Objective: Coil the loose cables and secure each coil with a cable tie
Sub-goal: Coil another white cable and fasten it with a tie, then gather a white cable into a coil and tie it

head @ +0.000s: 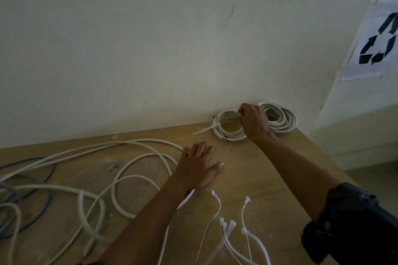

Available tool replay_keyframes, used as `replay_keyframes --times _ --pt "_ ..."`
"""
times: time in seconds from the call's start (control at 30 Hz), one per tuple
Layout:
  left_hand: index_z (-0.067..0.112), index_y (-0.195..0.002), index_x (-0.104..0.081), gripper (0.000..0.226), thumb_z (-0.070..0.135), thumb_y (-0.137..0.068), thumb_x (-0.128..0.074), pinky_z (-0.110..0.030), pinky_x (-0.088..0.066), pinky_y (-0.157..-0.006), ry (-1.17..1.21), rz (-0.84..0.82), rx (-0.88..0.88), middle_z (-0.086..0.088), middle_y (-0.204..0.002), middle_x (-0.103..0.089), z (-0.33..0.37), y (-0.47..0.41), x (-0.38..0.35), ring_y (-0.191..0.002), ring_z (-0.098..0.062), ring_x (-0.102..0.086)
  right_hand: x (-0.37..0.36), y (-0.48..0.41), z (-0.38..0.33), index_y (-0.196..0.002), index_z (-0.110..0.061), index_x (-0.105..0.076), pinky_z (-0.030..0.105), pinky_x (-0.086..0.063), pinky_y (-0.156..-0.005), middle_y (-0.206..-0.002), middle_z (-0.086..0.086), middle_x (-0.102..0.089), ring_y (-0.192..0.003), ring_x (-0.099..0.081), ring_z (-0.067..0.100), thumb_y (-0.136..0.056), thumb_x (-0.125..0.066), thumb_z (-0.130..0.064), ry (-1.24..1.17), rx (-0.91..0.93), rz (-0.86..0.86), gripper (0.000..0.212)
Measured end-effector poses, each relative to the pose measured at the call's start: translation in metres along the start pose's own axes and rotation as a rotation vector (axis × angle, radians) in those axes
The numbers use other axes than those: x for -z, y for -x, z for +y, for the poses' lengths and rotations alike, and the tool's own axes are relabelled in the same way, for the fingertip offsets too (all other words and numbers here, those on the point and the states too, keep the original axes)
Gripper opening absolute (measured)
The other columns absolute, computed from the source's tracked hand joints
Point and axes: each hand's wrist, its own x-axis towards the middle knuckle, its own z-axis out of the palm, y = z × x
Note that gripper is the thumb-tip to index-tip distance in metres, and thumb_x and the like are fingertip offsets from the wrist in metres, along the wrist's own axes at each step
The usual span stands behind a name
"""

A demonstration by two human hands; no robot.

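Note:
My right hand (253, 119) grips the rim of a small white cable coil (224, 132) at the far right of the wooden table (247, 178), close to the wall. A white cable tie (204, 130) binds that coil on its left side, its tail sticking out to the left. A second white coil (282, 116) lies just behind my right hand. My left hand (199, 166) rests flat on the table, fingers straight, beside the loose white cable (120, 175) that sprawls in big loops over the left half. Several loose cable ties (228, 230) lie near the front edge.
A blue cable (46, 180) tangles with the white one at the far left. A plain wall stands right behind the table. A white bin or cabinet with a recycling sign (379, 43) stands at the right, past the table's edge.

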Motion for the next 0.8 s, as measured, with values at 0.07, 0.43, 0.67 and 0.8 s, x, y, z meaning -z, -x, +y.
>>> replay_keyframes --times 0.07,0.43,0.67,0.8 --pt "0.025 -0.163 -0.012 0.076 0.066 -0.101 -0.026 -0.048 0.003 -0.125 0.001 -0.006 0.002 -0.005 -0.171 -0.002 -0.001 -0.002 -0.001 -0.157 -0.025 0.003 -0.002 0.001 -0.002 -0.097 -0.005 -0.072 0.040 -0.051 -0.074 -0.106 0.016 -0.069 -0.098 -0.064 0.038 -0.088 -0.058 -0.006 0.049 0.007 -0.003 0.017" --pt "0.008 -0.145 -0.050 0.052 0.038 -0.103 -0.048 -0.036 -0.030 -0.115 0.356 0.081 -0.085 -0.018 -0.151 -0.046 -0.021 0.010 0.028 -0.142 -0.033 -0.042 -0.023 0.101 -0.061 -0.098 -0.014 -0.071 0.035 -0.049 -0.078 -0.097 0.004 -0.068 -0.088 -0.062 0.021 -0.093 -0.064 -0.015 -0.244 0.176 0.069 0.009" --pt "0.017 -0.125 -0.065 0.028 0.021 -0.099 -0.056 -0.034 -0.050 -0.093 0.175 0.207 -0.013 -0.008 -0.125 -0.067 -0.076 0.080 0.062 -0.115 -0.027 -0.063 -0.017 0.172 -0.129 -0.083 -0.014 -0.072 0.038 -0.053 -0.062 -0.073 0.003 -0.071 -0.064 -0.065 0.019 -0.101 -0.055 -0.044 -0.293 0.230 -0.458 0.039" --pt "0.024 -0.120 -0.066 0.025 0.035 -0.100 -0.056 -0.038 -0.053 -0.090 0.084 0.196 0.074 0.000 -0.121 -0.069 -0.099 0.127 0.079 -0.111 -0.020 -0.064 -0.018 0.191 -0.160 -0.099 -0.017 -0.074 0.036 -0.056 -0.075 -0.094 0.001 -0.074 -0.083 -0.068 0.017 -0.094 -0.063 -0.052 -0.195 0.310 -0.585 0.037"
